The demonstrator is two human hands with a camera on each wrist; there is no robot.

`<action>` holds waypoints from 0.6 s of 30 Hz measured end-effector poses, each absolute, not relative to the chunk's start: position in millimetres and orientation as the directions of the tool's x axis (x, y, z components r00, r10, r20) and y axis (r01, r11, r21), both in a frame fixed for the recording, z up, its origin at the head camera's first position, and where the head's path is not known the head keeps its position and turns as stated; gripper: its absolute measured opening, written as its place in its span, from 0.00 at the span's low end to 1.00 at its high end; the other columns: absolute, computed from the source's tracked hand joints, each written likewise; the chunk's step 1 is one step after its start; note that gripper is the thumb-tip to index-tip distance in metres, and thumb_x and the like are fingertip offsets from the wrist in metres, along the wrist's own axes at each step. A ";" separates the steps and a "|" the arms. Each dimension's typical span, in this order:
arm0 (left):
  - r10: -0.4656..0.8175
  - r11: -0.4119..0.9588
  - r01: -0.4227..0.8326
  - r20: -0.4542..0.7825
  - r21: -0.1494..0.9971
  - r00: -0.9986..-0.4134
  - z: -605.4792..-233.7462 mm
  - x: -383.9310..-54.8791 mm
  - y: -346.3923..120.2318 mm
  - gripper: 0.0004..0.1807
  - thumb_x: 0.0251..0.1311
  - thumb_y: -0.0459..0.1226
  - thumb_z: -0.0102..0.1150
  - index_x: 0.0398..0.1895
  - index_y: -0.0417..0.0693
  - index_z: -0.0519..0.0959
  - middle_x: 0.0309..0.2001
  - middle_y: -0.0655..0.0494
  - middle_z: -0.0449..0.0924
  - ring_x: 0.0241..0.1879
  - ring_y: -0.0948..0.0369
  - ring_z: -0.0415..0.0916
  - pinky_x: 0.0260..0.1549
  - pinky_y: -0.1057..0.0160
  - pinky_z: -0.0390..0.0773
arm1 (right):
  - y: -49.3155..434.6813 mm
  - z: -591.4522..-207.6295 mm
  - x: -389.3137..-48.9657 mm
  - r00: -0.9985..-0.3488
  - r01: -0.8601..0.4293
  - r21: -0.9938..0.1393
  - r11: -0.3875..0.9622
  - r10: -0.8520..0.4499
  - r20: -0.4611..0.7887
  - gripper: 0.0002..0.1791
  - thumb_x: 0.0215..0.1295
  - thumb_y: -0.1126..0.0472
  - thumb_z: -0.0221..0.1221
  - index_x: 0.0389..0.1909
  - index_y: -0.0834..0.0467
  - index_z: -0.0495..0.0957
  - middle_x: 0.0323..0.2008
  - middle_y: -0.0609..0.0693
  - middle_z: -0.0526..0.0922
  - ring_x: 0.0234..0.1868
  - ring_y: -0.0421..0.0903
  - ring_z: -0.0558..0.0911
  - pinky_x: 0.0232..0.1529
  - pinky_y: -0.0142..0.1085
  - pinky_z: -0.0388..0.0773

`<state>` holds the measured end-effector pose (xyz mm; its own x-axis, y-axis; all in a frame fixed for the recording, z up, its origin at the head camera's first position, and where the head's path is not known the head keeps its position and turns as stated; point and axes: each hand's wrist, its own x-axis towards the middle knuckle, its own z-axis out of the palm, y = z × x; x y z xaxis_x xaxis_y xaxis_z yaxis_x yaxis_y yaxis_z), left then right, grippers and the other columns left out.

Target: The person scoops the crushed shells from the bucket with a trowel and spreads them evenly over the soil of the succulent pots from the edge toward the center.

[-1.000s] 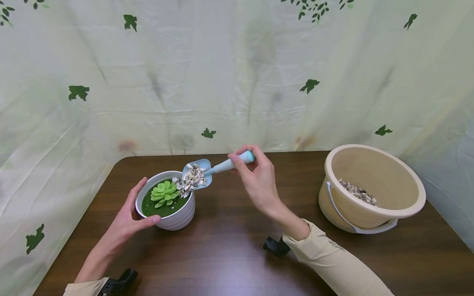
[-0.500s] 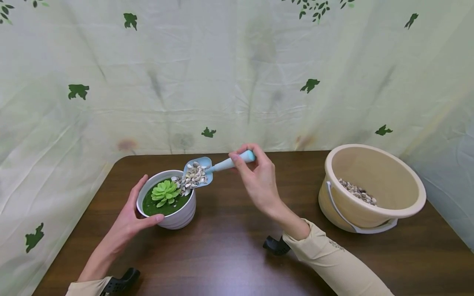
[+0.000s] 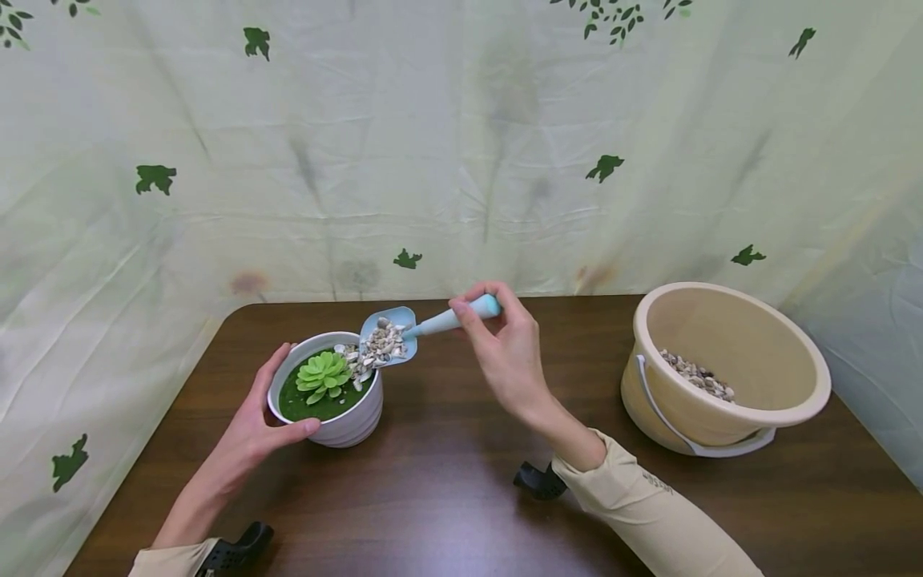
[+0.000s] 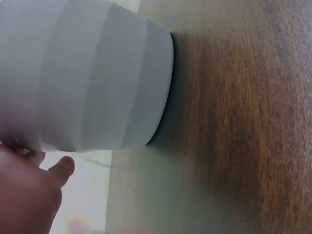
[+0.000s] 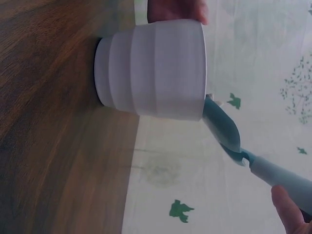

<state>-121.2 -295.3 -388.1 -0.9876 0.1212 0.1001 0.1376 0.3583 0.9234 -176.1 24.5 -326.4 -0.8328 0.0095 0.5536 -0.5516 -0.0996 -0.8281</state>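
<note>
A right hand [image 3: 508, 353], fingers curled round its handle, holds a blue scoop [image 3: 433, 325], nearly unmoved this past second, suggesting a pour only partway done. Pale pebbles [image 3: 380, 347] spill past the rim of a ridged white pot [image 3: 353, 425], left of center on the counter [image 3: 447, 481], beside its green succulent [image 3: 323, 375]; a left hand [image 3: 252, 429], spread wide, grips it.

The near wall of the bucket [image 3: 710, 430] hides part of the pebbles [image 3: 695, 375]; the left-wrist view crops the pot [image 4: 92, 78], the right-wrist view the trowel handle [image 5: 285, 181].
</note>
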 end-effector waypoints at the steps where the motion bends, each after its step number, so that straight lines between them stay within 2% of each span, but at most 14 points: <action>1: 0.125 0.350 0.136 0.097 0.927 -0.987 -387.7 -121.2 -295.4 0.55 0.56 0.31 0.66 0.79 0.64 0.42 0.75 0.49 0.43 0.64 0.62 0.55 0.49 0.78 0.63 | 24.3 -323.1 -173.3 -0.834 -0.550 -0.830 -0.095 0.010 0.552 0.07 0.64 0.72 0.62 0.40 0.67 0.75 0.37 0.58 0.80 0.33 0.58 0.81 0.37 0.40 0.82; 9: 0.125 0.321 0.137 0.102 0.937 -0.987 -387.8 -121.1 -293.9 0.54 0.57 0.31 0.65 0.79 0.64 0.42 0.73 0.46 0.45 0.61 0.65 0.59 0.49 0.78 0.65 | 24.2 -306.1 -158.9 -0.825 -0.564 -0.824 -0.059 0.001 0.565 0.07 0.64 0.74 0.61 0.39 0.71 0.74 0.37 0.61 0.81 0.33 0.60 0.81 0.38 0.39 0.82; 16: 0.106 0.313 0.181 0.155 0.932 -0.982 -391.2 -122.6 -292.3 0.57 0.54 0.29 0.66 0.79 0.67 0.42 0.74 0.48 0.45 0.64 0.64 0.54 0.51 0.78 0.60 | 24.8 -308.9 -159.3 -0.794 -0.608 -0.794 -0.005 -0.005 0.608 0.06 0.65 0.73 0.61 0.39 0.70 0.74 0.38 0.62 0.84 0.37 0.58 0.84 0.37 0.43 0.82; 18: 0.100 0.323 0.186 0.161 0.928 -0.982 -391.7 -122.9 -292.0 0.57 0.53 0.29 0.67 0.79 0.68 0.42 0.74 0.49 0.45 0.64 0.64 0.53 0.51 0.79 0.59 | 25.1 -314.5 -163.3 -0.790 -0.613 -0.790 -0.002 -0.005 0.613 0.06 0.65 0.72 0.61 0.39 0.68 0.74 0.38 0.60 0.85 0.37 0.56 0.84 0.37 0.43 0.82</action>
